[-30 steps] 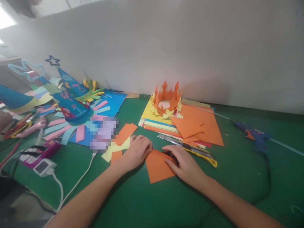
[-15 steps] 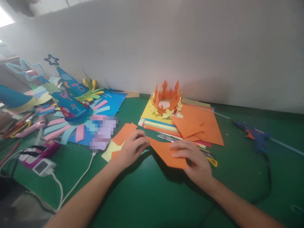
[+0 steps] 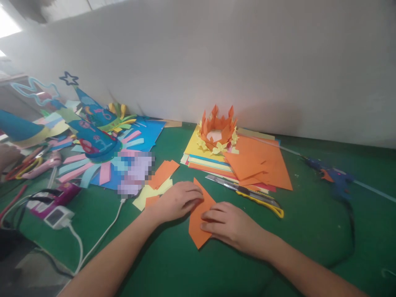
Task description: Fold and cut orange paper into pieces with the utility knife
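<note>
A piece of folded orange paper [image 3: 200, 220] with a pointed top and bottom lies on or just above the green table in front of me. My left hand [image 3: 177, 201] has its curled fingers at the paper's upper left edge. From the right, the fingers of my right hand [image 3: 230, 227] rest across its face, with the thumb hidden. Just beyond the right hand lies a utility knife [image 3: 247, 194] with a yellow handle and its blade pointing left. Small orange paper pieces [image 3: 163, 173] and pale yellow paper [image 3: 142, 202] lie behind my left hand.
An orange paper crown [image 3: 216, 130] stands on stacked coloured paper [image 3: 192, 146] by the wall. At right lies a blue glue gun [image 3: 335, 179] with its cord. Decorated blue cone hats [image 3: 95, 138], a power strip [image 3: 55, 200] and a white cable [image 3: 116, 218] occupy the left.
The orange paper has come down and toward me, turning to point upward. Both hands moved with it, the right one leftward, uncovering the utility knife's handle.
</note>
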A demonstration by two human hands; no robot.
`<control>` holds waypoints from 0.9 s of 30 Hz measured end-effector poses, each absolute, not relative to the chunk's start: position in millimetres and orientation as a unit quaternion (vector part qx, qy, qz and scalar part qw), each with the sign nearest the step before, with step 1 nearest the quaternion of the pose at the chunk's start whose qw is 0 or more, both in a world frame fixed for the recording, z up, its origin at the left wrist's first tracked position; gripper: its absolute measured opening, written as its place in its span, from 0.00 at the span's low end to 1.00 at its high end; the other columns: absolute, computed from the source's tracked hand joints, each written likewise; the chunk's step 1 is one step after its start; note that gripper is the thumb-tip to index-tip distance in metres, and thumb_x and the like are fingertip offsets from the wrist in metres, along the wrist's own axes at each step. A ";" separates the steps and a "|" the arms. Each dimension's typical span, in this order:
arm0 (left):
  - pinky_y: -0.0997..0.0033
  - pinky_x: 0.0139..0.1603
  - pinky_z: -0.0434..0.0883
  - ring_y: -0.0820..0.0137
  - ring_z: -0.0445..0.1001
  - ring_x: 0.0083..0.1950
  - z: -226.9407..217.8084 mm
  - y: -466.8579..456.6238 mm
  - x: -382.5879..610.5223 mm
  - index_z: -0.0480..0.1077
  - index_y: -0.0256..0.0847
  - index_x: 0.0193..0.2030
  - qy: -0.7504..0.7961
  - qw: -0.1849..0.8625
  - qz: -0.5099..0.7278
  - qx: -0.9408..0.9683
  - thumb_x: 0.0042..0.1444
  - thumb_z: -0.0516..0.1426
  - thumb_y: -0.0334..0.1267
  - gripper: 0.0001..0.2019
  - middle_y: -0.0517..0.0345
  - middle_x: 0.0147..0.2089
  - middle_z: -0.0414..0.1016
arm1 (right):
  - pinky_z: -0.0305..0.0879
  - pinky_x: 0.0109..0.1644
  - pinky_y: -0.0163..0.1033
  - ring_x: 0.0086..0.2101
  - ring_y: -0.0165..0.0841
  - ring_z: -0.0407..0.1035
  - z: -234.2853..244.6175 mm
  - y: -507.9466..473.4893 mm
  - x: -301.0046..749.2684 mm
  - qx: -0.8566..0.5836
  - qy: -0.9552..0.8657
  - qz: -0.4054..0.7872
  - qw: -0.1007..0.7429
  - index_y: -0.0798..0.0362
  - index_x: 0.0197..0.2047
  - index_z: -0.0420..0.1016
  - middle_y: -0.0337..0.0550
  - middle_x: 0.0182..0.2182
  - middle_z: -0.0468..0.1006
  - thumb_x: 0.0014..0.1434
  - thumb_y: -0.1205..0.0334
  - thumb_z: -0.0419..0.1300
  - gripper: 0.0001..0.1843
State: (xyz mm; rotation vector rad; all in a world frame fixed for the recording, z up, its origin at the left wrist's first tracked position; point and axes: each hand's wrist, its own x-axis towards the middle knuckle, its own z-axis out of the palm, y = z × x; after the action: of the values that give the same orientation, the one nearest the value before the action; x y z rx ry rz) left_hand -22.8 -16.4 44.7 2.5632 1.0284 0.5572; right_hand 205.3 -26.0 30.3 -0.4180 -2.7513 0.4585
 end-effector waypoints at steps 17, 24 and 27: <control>0.51 0.67 0.50 0.63 0.64 0.61 53.2 -20.3 -29.1 0.64 0.42 0.43 0.397 0.198 0.142 0.885 0.57 0.57 0.44 0.11 0.50 0.57 0.67 | 0.65 0.43 0.40 0.39 0.34 0.69 53.8 -3.7 218.6 -0.204 -0.930 0.264 0.153 0.50 0.39 0.76 0.44 0.39 0.78 0.66 0.61 0.51 0.12; 0.56 0.62 0.59 0.66 0.70 0.53 51.9 -15.3 -28.8 0.67 0.40 0.38 0.393 0.198 0.161 0.883 0.62 0.51 0.33 0.04 0.52 0.51 0.71 | 0.63 0.37 0.37 0.34 0.33 0.70 49.5 7.2 197.4 -0.323 -0.890 0.299 0.121 0.52 0.34 0.75 0.40 0.32 0.78 0.63 0.61 0.54 0.10; 0.65 0.49 0.67 0.67 0.71 0.47 47.1 -11.3 -29.0 0.70 0.39 0.37 0.380 0.197 0.194 0.883 0.61 0.48 0.27 0.10 0.52 0.44 0.74 | 0.62 0.36 0.37 0.33 0.33 0.70 40.6 8.2 192.1 -0.350 -0.880 0.290 0.140 0.52 0.34 0.74 0.40 0.31 0.77 0.63 0.61 0.55 0.09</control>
State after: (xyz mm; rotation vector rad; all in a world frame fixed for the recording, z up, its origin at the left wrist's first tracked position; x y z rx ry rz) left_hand -29.0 -11.3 47.1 2.4708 1.0625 0.5435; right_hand 192.1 8.2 40.6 -1.0111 -2.5417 0.8373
